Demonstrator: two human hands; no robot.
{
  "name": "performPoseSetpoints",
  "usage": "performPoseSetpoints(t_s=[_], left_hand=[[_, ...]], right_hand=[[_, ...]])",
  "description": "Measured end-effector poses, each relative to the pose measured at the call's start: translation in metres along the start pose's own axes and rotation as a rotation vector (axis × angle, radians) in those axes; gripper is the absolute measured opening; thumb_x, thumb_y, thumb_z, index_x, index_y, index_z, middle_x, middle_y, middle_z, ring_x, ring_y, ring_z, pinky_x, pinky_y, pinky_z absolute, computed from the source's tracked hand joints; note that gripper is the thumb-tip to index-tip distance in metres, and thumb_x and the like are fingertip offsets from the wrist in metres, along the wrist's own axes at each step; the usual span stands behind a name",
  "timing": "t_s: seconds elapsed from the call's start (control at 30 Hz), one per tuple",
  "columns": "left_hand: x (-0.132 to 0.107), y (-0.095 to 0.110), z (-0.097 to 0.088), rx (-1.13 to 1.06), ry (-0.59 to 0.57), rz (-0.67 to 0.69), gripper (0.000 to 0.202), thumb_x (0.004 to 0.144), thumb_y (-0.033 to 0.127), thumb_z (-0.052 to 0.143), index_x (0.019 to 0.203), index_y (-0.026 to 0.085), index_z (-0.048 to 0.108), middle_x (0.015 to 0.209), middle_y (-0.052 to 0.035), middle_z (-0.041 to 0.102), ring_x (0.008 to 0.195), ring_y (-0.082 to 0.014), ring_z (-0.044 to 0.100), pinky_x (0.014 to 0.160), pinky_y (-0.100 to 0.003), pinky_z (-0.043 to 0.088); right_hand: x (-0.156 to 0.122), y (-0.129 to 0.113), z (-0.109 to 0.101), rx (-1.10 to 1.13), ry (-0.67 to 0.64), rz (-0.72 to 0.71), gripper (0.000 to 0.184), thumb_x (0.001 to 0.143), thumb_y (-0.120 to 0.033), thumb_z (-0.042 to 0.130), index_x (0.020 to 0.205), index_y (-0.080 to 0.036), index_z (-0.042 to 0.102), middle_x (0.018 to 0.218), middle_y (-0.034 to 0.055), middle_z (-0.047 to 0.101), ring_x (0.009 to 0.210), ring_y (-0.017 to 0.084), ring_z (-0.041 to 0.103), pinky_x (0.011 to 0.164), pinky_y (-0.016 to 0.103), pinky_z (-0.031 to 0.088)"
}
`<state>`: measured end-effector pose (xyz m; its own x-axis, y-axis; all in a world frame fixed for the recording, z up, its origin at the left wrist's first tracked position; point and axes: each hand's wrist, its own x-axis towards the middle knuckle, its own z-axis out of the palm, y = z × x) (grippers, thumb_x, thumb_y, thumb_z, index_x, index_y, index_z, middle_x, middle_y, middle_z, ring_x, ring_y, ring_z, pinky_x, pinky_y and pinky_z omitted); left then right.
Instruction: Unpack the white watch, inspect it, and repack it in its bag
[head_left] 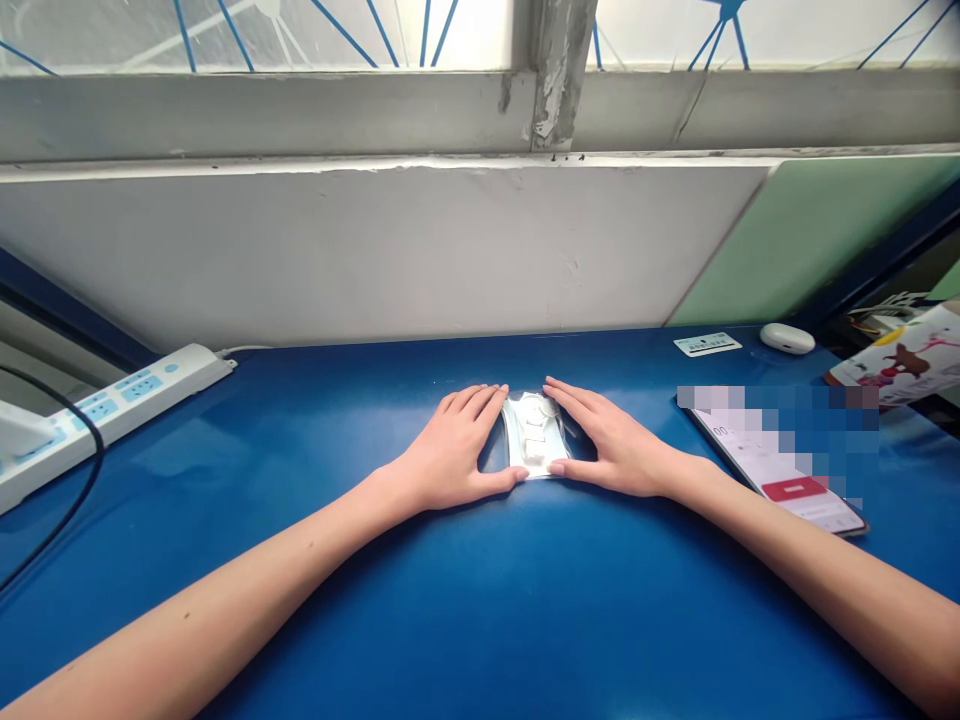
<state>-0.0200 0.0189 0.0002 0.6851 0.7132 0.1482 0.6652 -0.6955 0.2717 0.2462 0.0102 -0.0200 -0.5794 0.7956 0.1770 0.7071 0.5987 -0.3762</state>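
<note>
A small flat packet (534, 440), white and partly see-through, lies on the blue tabletop between my hands. White pieces show in or on it; their kind is too small to make out. At its left side rests my left hand (463, 440), fingers stretched forward and thumb reaching to the packet's near left corner. My right hand (611, 440) mirrors it on the other side, with its thumb tip at the near right corner and its fingers along the far right edge. Both hands lie open, touching the packet's borders without wrapping round it.
On the left stands a white power strip (169, 385) with a black cable (96, 460) curving past it. A smartphone (799, 489) lies beyond my right forearm. Further back are a small card (707, 344), a white earbud case (787, 338) and a printed box (904, 360).
</note>
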Motion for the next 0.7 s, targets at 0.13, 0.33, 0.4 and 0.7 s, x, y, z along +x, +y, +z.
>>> performPoseSetpoints(t_s=[0.13, 0.33, 0.4, 0.7], left_hand=[[-0.0002, -0.0004, 0.0011, 0.011, 0.008, 0.006, 0.088, 0.085, 0.06, 0.059, 0.15, 0.007, 0.032, 0.154, -0.0234, 0.037, 0.143, -0.0376, 0.033, 0.116, -0.053, 0.03], [-0.0006, -0.0001, 0.0014, 0.035, 0.004, -0.006, 0.088, 0.086, 0.057, 0.057, 0.15, 0.003, 0.03, 0.155, -0.0252, 0.034, 0.144, -0.0372, 0.031, 0.116, -0.052, 0.03], [-0.001, 0.0001, 0.0016, 0.04, 0.001, -0.019, 0.088, 0.087, 0.056, 0.056, 0.151, 0.001, 0.029, 0.155, -0.0261, 0.033, 0.144, -0.0373, 0.031, 0.116, -0.052, 0.03], [-0.0026, -0.0026, 0.0036, 0.062, 0.005, -0.002, 0.086, 0.09, 0.053, 0.053, 0.153, 0.001, 0.025, 0.158, -0.0251, 0.028, 0.146, -0.0367, 0.027, 0.117, -0.051, 0.029]], right_hand=[[-0.0004, 0.0001, 0.0005, -0.005, 0.002, -0.002, 0.096, 0.086, -0.064, 0.058, 0.158, -0.015, 0.019, 0.162, 0.0202, 0.025, 0.147, 0.035, 0.029, 0.116, 0.054, 0.034], [-0.0011, -0.0003, 0.0007, -0.005, 0.005, -0.014, 0.094, 0.087, -0.062, 0.057, 0.158, -0.016, 0.017, 0.162, 0.0197, 0.024, 0.148, 0.036, 0.028, 0.116, 0.055, 0.034], [-0.0012, -0.0003, 0.0011, -0.009, 0.008, -0.01, 0.092, 0.088, -0.062, 0.057, 0.158, -0.016, 0.018, 0.162, 0.0194, 0.025, 0.148, 0.036, 0.028, 0.116, 0.055, 0.034], [0.0009, -0.0045, -0.0023, -0.022, -0.026, 0.027, 0.092, 0.087, -0.066, 0.054, 0.156, -0.011, 0.025, 0.161, 0.02, 0.029, 0.148, 0.034, 0.029, 0.118, 0.052, 0.033]])
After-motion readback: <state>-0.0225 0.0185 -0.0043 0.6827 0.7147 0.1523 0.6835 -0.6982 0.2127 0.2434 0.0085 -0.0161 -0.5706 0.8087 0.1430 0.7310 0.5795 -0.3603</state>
